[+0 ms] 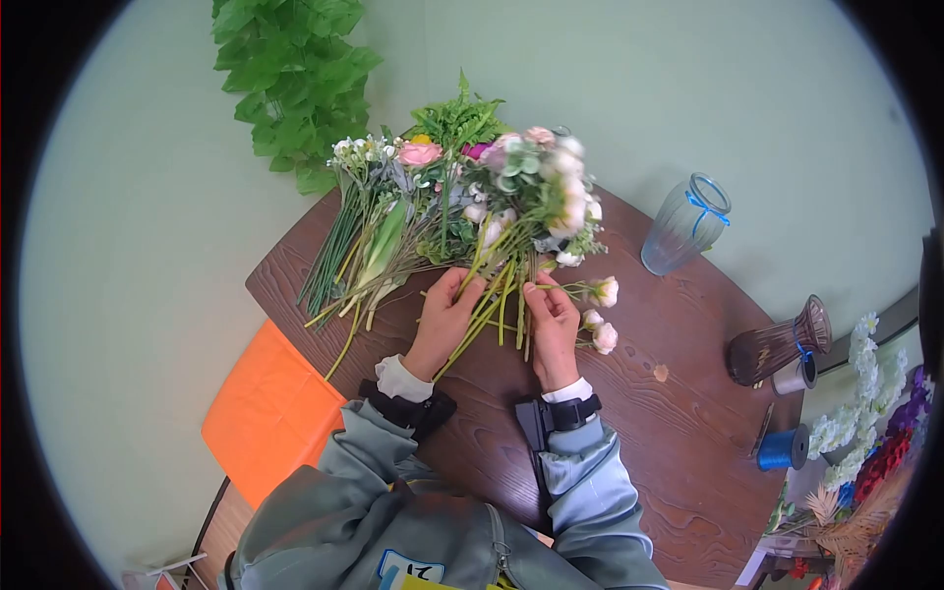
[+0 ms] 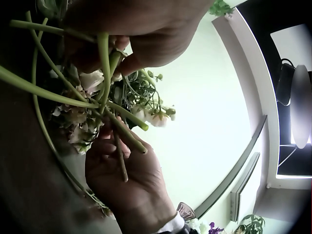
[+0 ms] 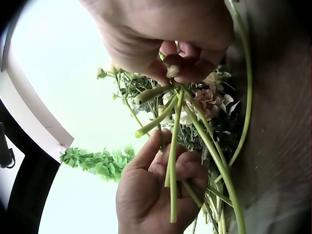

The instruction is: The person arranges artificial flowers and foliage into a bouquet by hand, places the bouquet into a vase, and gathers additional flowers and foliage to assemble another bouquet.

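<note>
In the head view a bouquet of artificial flowers [image 1: 551,187], white and pale pink blooms with grey-green leaves, tilts away from the person over the table. My left hand [image 1: 447,320] grips several of its green stems [image 1: 484,320], which fan out below the fingers. Thumb and fingers of my right hand [image 1: 553,329] pinch stems at the bouquet's right side. In the right wrist view the cut stem ends [image 3: 173,195] spread between both hands, and the left hand [image 3: 158,190] curls around part of them. Two or three pale pink roses [image 1: 604,292] lie right beside the right hand.
More loose flowers [image 1: 369,236] lie at the table's left. A blue glass vase [image 1: 678,231], a dark vase [image 1: 777,344] and a blue ribbon spool [image 1: 782,449] stand along the right. An orange sheet [image 1: 270,418] hangs by the left edge. Green vines [image 1: 285,88] hang on the wall.
</note>
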{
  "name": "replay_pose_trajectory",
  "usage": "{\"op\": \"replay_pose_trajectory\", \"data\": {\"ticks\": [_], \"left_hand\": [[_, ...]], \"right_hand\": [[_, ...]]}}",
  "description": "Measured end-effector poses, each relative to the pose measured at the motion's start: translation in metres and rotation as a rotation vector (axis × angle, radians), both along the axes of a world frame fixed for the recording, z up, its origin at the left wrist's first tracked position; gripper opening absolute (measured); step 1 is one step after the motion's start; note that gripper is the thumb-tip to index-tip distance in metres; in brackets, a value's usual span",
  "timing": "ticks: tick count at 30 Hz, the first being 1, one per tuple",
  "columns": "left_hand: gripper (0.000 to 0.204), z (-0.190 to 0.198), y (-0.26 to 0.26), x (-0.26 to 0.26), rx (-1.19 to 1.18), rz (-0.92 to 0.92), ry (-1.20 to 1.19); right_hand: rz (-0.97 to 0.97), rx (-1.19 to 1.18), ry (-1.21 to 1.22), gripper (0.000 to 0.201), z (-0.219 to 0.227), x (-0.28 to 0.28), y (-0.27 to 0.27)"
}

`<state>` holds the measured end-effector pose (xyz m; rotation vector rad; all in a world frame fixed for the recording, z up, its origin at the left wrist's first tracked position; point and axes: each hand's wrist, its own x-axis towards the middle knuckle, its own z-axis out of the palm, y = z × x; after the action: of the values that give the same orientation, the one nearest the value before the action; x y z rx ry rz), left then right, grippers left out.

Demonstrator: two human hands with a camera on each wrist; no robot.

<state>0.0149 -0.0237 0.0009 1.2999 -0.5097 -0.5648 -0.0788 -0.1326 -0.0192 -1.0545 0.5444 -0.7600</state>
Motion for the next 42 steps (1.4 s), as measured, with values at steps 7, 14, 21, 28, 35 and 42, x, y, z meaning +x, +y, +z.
{"op": "replay_pose_trajectory", "data": {"ticks": [7,14,21,28,35,42], "left_hand": [[0.012,0.010,0.001,-0.003,-0.108,0.040,-0.036],[0.012,0.012,0.009,0.002,-0.079,-0.009,0.223],[0.016,-0.006,-0.003,0.007,0.026,0.057,-0.333],[0.024,0.025,0.012,0.006,-0.111,-0.064,0.190],[0.033,0.025,0.011,0.010,-0.140,-0.052,0.274],[0.030,0.032,0.013,0.013,-0.189,-0.015,0.252]], "right_hand": [[-0.085,-0.099,-0.063,0.033,0.004,0.001,0.003],[0.077,-0.039,0.046,0.029,0.008,0.000,0.006],[0.007,-0.096,-0.014,0.045,0.014,-0.002,0.008],[-0.058,-0.129,-0.151,0.069,0.015,-0.003,0.006],[-0.164,-0.122,-0.179,0.077,0.013,-0.003,0.006],[-0.182,-0.075,-0.226,0.079,0.010,-0.002,0.005]]}}
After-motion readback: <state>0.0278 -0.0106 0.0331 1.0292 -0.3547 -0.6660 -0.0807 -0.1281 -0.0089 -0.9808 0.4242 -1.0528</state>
